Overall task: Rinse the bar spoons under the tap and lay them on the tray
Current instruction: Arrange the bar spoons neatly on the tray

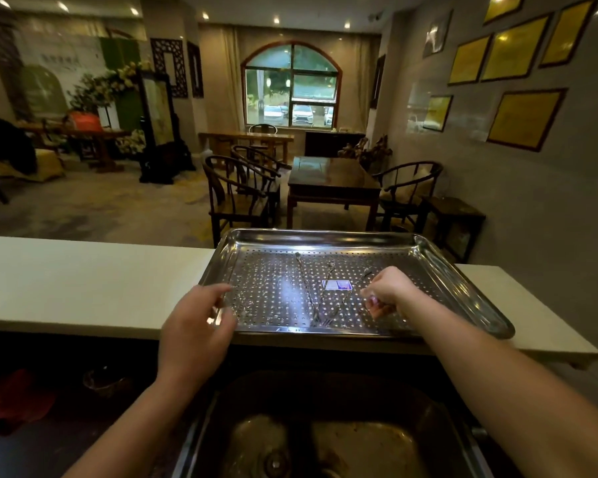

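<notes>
Two bar spoons (306, 291) lie draining on the perforated steel tray (325, 234), the right hand (389, 293) curled at the rightmost spoon (342, 305), pinch unclear through blur, while the left hand (194, 326), fingers loosely parted, hovers ready at the tray's corner.

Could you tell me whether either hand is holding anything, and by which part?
The right hand seems to pinch a bar spoon near its far end; for the left hand, it cannot be told.

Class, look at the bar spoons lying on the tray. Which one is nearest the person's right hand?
The rightmost bar spoon, slanting from beside the right hand down towards the front rim of the tray. The others lie further left.
</notes>
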Demonstrator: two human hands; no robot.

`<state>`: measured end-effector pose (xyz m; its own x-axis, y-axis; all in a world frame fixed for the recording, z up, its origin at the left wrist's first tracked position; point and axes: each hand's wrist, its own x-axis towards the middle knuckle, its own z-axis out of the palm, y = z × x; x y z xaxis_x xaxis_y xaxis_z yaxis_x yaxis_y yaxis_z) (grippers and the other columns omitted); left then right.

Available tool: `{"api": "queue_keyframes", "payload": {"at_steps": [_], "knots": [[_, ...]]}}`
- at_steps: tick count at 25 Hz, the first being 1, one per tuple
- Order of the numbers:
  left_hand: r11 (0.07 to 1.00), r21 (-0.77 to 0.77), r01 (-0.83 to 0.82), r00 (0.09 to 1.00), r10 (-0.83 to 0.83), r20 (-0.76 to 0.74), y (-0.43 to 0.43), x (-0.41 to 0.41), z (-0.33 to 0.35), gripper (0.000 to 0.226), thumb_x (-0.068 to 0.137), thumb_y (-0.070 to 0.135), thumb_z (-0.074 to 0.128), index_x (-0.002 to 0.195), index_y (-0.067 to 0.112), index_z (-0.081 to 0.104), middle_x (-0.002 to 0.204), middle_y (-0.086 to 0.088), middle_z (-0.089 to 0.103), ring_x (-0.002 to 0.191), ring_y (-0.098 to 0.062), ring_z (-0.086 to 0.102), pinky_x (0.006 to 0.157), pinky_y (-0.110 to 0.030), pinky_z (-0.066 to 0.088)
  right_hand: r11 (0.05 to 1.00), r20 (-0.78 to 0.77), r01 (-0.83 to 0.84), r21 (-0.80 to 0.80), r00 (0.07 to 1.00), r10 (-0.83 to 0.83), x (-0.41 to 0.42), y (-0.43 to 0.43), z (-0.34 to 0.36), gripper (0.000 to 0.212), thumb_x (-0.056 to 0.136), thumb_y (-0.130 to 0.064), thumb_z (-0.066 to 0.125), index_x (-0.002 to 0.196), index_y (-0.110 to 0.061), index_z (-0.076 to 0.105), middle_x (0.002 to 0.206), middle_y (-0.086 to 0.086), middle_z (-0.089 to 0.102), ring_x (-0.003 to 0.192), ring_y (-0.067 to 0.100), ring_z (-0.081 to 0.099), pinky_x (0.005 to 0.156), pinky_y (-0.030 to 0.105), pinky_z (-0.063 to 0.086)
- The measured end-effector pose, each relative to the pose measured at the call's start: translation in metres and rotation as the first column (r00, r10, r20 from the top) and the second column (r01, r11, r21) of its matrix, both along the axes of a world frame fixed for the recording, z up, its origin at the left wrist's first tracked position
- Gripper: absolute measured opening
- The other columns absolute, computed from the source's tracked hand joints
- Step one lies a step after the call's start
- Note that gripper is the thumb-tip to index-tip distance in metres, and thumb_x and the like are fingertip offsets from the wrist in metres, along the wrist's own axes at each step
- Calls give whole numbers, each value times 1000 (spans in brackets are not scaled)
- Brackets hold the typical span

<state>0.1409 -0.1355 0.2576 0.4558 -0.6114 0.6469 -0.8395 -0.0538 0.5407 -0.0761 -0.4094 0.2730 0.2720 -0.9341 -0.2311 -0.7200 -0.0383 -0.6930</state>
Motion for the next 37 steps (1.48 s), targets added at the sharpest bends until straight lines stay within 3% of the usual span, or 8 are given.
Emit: {"api": "queue_keyframes", "payload": {"at_steps": [4, 7, 12, 18, 22, 27, 32, 37], "knots": [[972, 231, 34, 999, -35, 3, -71, -8, 17, 33, 87, 30, 59, 119, 24, 63, 92, 8, 62, 78, -6, 58, 68, -31, 52, 1000, -70, -16, -26, 997, 14, 16, -7, -2, 21, 91, -15, 71, 91, 6, 69, 82, 21, 76, 72, 31, 77, 73, 47, 64], [852, 521, 53, 998, -52, -16, -129, -13, 15, 43, 86, 39, 54, 125, 21, 60, 111, -2, 67, 97, -19, 63, 86, -37, 54, 996, -191, -28, -87, 982, 11, 30, -11, -9, 25, 90, -24, 71, 84, 0, 68, 76, 11, 76, 68, 25, 77, 71, 40, 64], [691, 722, 20, 999, -45, 16, -188, -17, -2, 23, 85, 32, 54, 80, 12, 62, 84, -7, 66, 83, -25, 66, 67, -32, 53, 984, -349, -22, -179, 936, -42, 39, -21, -21, 35, 84, -43, 72, 72, -15, 56, 76, 1, 65, 66, 16, 61, 51, 30, 43], [672, 741, 2, 999, 24, -25, -227, -17, -21, 26, 85, 30, 57, 65, 13, 52, 70, -3, 60, 62, -16, 55, 48, -27, 37, 979, -425, -15, -204, 902, -75, 50, -34, -38, 22, 86, -34, 68, 80, -15, 60, 81, 1, 63, 72, 21, 61, 64, 33, 53], [681, 733, 10, 1000, 15, -27, -247, -18, -22, 18, 85, 26, 57, 76, 10, 57, 85, -9, 67, 80, -27, 65, 64, -31, 48, 975, -406, -24, -223, 911, -70, 49, -46, -42, 22, 86, -22, 66, 72, -16, 51, 79, 3, 61, 76, 23, 62, 66, 35, 53], [710, 703, -35, 999, 33, 17, -251, -21, -28, 24, 84, 6, 55, 63, 13, 45, 64, -2, 51, 63, -22, 53, 57, -34, 42, 971, -387, -89, -221, 922, -3, 51, -43, -45, 6, 86, -13, 65, 82, -9, 62, 84, 7, 69, 79, 25, 69, 65, 34, 56], [727, 684, -64, 998, 28, 64, -248, -13, -31, 24, 82, -1, 50, 63, 11, 44, 70, -7, 54, 70, -30, 54, 61, -36, 41, 974, -351, -83, -211, 936, 4, 50, -39, -43, 12, 85, -8, 60, 86, -3, 70, 85, 13, 74, 79, 31, 73, 77, 41, 62], [745, 664, -63, 997, 10, 82, -243, -3, -33, 17, 82, 0, 54, 68, 10, 52, 72, -7, 57, 71, -29, 57, 62, -35, 43, 977, -299, -50, -209, 954, -15, 46, -40, -43, 16, 84, -15, 64, 79, -2, 72, 67, 8, 75, 59, 22, 74, 70, 37, 63]]}}
